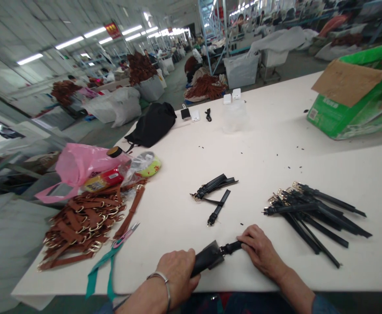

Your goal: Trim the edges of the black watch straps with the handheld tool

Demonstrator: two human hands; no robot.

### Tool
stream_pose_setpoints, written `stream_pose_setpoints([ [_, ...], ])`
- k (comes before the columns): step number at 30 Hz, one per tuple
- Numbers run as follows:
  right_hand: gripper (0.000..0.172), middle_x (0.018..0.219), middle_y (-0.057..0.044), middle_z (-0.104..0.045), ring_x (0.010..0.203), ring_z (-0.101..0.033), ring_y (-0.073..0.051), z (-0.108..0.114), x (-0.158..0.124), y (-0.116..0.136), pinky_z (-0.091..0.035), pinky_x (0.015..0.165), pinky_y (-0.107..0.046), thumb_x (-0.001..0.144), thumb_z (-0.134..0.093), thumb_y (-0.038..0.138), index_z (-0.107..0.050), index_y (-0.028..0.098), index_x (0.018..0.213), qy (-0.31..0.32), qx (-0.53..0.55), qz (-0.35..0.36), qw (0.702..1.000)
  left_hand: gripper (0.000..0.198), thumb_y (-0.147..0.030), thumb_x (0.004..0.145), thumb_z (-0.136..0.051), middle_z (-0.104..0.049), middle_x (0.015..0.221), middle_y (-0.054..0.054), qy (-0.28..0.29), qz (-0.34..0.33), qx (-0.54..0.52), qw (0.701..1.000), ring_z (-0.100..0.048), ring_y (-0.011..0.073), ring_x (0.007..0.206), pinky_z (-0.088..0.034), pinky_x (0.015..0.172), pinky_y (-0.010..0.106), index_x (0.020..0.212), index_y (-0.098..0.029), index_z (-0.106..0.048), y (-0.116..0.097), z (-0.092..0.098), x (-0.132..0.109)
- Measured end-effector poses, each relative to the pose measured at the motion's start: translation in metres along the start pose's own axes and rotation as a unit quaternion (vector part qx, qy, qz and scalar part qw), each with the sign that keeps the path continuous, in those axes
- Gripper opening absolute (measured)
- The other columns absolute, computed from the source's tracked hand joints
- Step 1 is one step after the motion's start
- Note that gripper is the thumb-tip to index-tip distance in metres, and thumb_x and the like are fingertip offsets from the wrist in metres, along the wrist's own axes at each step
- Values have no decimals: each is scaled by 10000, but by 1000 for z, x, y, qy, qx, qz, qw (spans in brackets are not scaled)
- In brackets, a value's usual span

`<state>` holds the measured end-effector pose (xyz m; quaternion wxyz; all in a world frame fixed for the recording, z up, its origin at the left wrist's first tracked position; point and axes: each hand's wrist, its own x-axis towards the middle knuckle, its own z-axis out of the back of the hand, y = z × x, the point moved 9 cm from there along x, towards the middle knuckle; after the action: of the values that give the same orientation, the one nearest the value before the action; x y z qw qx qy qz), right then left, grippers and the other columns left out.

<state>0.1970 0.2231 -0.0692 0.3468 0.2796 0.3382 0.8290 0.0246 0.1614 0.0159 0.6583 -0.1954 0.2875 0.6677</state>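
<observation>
My left hand (177,270), with a metal bangle at its wrist, is closed around the handle of a black hand-held tool (208,257) with a broad, squared head. Its exact kind is not clear. The tool's head meets the buckle end of a short black strap (231,247). At the strap's other end, my right hand (259,248) pinches it between thumb and fingers. Beyond my hands lie a few similar black buckled straps (220,207). A larger pile of black straps (311,213) with gold-coloured buckles is to the right of them.
At the left sit a heap of brown straps with metal rings (79,222), scissors (125,235) with a teal ribbon (94,274), and a pink plastic bag (79,165). Farther back are a black bag (154,124) and a green box (341,109). Small dark scraps dot the white table (177,196).
</observation>
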Motion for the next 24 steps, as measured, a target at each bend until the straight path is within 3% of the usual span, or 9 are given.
stream_pose_setpoints([
  [4, 255, 844, -57, -526, 845, -451, -201, 0, 0, 1, -407, 729, -383, 790, -469, 126, -568, 231, 1000, -1, 1, 0, 1000, 281, -394, 738, -376, -627, 798, 87, -40, 16, -6, 999, -594, 279, 782, -471, 689, 416, 873, -188, -512, 5, 12, -1],
  [10, 277, 839, -54, -529, 835, -457, -201, 1, 1, 0, -409, 712, -373, 782, -481, 129, -561, 244, 1021, -5, -7, 1, 1000, 284, -372, 721, -409, -630, 822, 90, -37, -22, -21, 999, -599, 281, 778, -480, 680, 415, 904, -178, -510, -33, 3, 19],
  [13, 284, 848, -53, -529, 837, -461, -201, 1, 1, -1, -412, 714, -373, 785, -472, 124, -556, 248, 1027, -3, -7, -4, 1000, 301, -395, 730, -402, -630, 845, 92, -50, -21, -38, 998, -599, 277, 799, -481, 688, 400, 908, -176, -508, -39, 3, 31],
  [16, 288, 844, -56, -533, 831, -465, -202, 2, 0, 0, -418, 706, -372, 786, -469, 130, -551, 244, 1037, -9, -9, 7, 1000, 304, -411, 738, -393, -629, 840, 85, -42, -7, -46, 998, -599, 260, 802, -477, 686, 371, 899, -181, -510, -27, 2, 32],
  [21, 265, 851, -62, -539, 837, -468, -205, 2, 0, 1, -420, 708, -375, 781, -472, 134, -562, 235, 1009, -14, -12, 10, 1000, 303, -415, 744, -388, -624, 854, 80, -24, 43, -40, 998, -588, 253, 826, -454, 702, 364, 905, -188, -506, 9, -4, 13],
  [24, 269, 862, -59, -539, 846, -467, -205, 2, 2, 1, -418, 717, -375, 773, -485, 138, -557, 240, 1011, -5, -13, 2, 1000, 298, -430, 739, -399, -627, 829, 75, -21, 33, -46, 998, -590, 259, 801, -449, 688, 376, 898, -202, -506, 10, -10, 5],
])
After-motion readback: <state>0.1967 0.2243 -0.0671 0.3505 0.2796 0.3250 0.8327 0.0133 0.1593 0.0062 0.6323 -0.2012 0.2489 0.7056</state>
